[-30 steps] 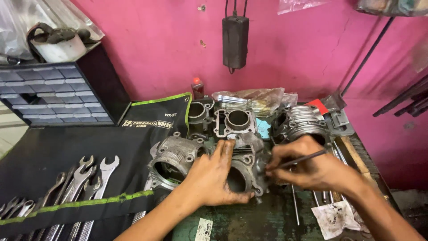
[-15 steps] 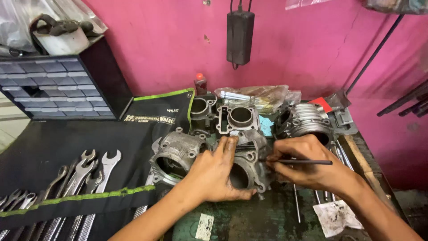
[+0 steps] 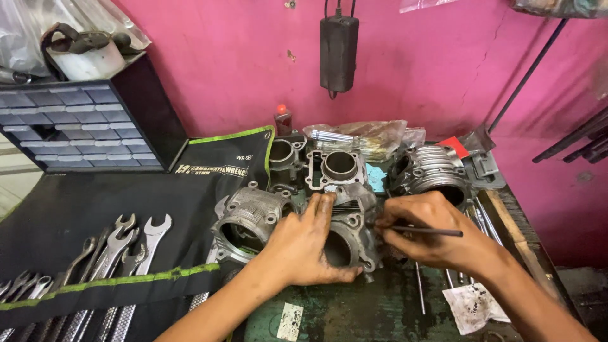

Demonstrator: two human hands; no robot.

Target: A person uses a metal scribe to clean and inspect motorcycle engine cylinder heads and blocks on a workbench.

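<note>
A grey metal engine cylinder block (image 3: 349,235) stands on the workbench in front of me. My left hand (image 3: 305,244) lies flat over its left side and front, fingers spread, holding it still. My right hand (image 3: 430,235) sits just right of the block and pinches a thin dark metal rod (image 3: 425,231), whose tip meets the block's right edge. Both hands are smeared with grease.
More cylinder blocks stand around: one at left (image 3: 250,218), two behind (image 3: 335,168), a finned one (image 3: 432,171) at right. A black tool roll with several wrenches (image 3: 120,244) covers the left. A drawer cabinet (image 3: 69,130) stands at back left, a dirty rag (image 3: 472,307) lies at front right.
The view has shifted slightly. My right hand with the rod has moved a little left, bringing the tip against the block. My left hand stays on the block.
</note>
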